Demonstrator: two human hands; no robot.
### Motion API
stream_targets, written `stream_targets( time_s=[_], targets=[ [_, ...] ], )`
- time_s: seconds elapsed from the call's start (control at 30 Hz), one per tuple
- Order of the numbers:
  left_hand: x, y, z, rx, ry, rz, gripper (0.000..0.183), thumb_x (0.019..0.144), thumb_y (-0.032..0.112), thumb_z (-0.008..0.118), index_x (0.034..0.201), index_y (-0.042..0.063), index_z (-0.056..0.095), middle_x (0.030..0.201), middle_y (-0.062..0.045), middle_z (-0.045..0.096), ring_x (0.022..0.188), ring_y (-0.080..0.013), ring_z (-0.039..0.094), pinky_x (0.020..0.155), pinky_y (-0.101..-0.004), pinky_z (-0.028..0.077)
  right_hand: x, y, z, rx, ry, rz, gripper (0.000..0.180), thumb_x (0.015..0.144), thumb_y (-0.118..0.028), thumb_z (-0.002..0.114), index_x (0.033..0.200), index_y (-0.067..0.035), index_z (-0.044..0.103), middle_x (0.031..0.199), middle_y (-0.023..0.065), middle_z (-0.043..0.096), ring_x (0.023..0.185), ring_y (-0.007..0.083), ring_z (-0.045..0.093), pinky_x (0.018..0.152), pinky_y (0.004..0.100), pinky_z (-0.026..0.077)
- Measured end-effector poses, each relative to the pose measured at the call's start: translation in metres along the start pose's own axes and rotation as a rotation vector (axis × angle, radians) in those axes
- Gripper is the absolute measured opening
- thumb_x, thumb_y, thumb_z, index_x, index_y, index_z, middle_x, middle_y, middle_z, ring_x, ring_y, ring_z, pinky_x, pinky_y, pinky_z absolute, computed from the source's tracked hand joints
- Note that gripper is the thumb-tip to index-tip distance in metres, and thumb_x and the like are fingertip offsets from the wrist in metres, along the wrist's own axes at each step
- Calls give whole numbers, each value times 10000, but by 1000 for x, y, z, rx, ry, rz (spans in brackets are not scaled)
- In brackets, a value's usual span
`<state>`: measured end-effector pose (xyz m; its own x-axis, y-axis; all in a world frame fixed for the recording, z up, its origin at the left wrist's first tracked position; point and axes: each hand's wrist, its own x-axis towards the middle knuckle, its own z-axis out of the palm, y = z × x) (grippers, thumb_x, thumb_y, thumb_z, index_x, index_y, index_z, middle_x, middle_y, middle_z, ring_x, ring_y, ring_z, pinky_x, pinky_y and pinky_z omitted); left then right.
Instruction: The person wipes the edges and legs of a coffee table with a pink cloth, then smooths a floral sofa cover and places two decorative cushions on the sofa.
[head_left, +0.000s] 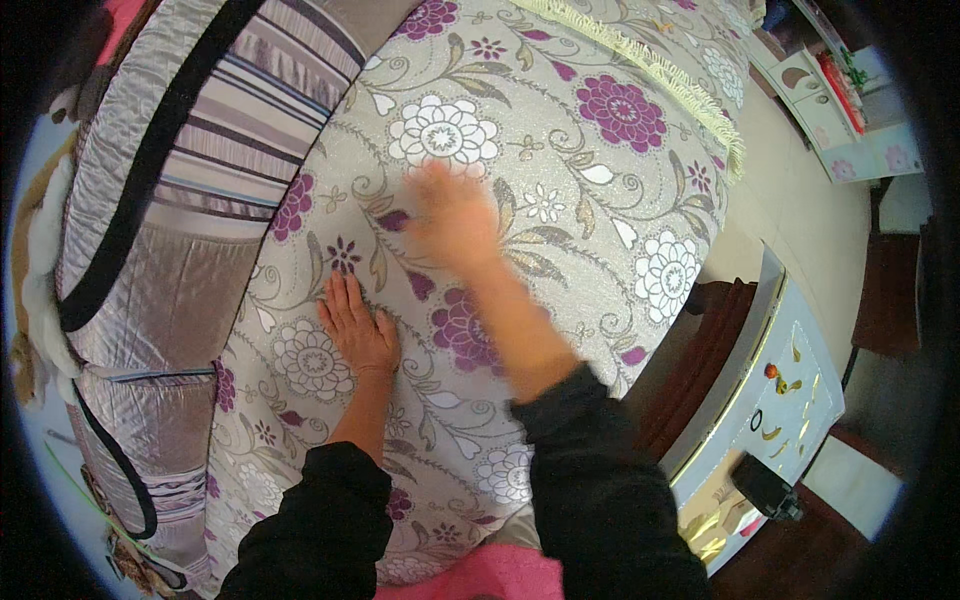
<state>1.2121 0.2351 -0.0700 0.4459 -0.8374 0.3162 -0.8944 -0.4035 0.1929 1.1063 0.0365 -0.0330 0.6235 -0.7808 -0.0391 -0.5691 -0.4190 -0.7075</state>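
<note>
A floral-patterned fabric cover (600, 225), grey-beige with purple and white flowers, spreads across a sofa seat in front of me. My left hand (358, 326) rests flat on it, palm down, fingers a little apart, and holds nothing. Farther forward and to the right is my right hand (450, 214), blurred, over the cover near a white flower; I see nothing held in it. Whether it touches the fabric I cannot tell. Pale yellow fringe (660, 75) runs along the cover's far right edge.
A grey quilted sofa backrest (202, 277) with striped and black bands borders the cover on the left. At the lower right stands a light-topped table (780, 367) bearing a black object (763, 486). A white cabinet (821, 112) stands at the upper right, beyond the tiled floor (814, 217).
</note>
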Motion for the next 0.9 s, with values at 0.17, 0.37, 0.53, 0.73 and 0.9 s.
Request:
stream_targets(
  time_s=[0.17, 0.37, 0.53, 0.73, 0.9],
  targets=[
    [-3, 1, -4, -43, -6, -32, 588, 958, 332, 301, 1472, 47, 294, 1547, -142, 267, 1443, -309, 211, 1180, -504, 82, -92, 162, -141, -609, 448, 319, 619, 924, -403, 535, 1441, -95, 391, 1486, 146, 381, 1402, 290, 304, 1150, 492, 175],
    [1, 7, -4, -41, 4, -24, 578, 960, 314, 300, 1468, 39, 298, 1539, -148, 278, 1434, -330, 224, 1173, -524, 106, -92, 181, -185, -627, 555, 493, 564, 943, -357, 480, 1407, -42, 417, 1462, 189, 402, 1369, 330, 349, 1122, 505, 224],
    [-2, 3, 0, -19, 16, -2, 576, 946, 284, 337, 1452, 10, 312, 1527, -179, 287, 1427, -350, 234, 1164, -547, 117, 40, -1, -11, -202, 365, -140, 488, 830, -176, 605, 1271, 17, 523, 1366, 213, 455, 1308, 400, 377, 1122, 451, 270],
    [0, 9, 3, -8, -20, 2, 571, 927, 262, 331, 1440, 10, 327, 1515, -178, 311, 1424, -352, 246, 1159, -548, 133, 82, -48, 81, -269, 215, -335, 516, 837, -245, 607, 1309, -57, 517, 1368, 195, 453, 1314, 367, 388, 1134, 476, 261],
    [-5, 3, -7, -13, 5, -28, 579, 917, 251, 358, 1446, 18, 318, 1517, -169, 311, 1423, -350, 248, 1160, -545, 136, 101, 54, -53, -318, 329, -266, 537, 826, -316, 637, 1288, -72, 513, 1356, 137, 491, 1265, 323, 439, 1102, 479, 275]
  ],
)
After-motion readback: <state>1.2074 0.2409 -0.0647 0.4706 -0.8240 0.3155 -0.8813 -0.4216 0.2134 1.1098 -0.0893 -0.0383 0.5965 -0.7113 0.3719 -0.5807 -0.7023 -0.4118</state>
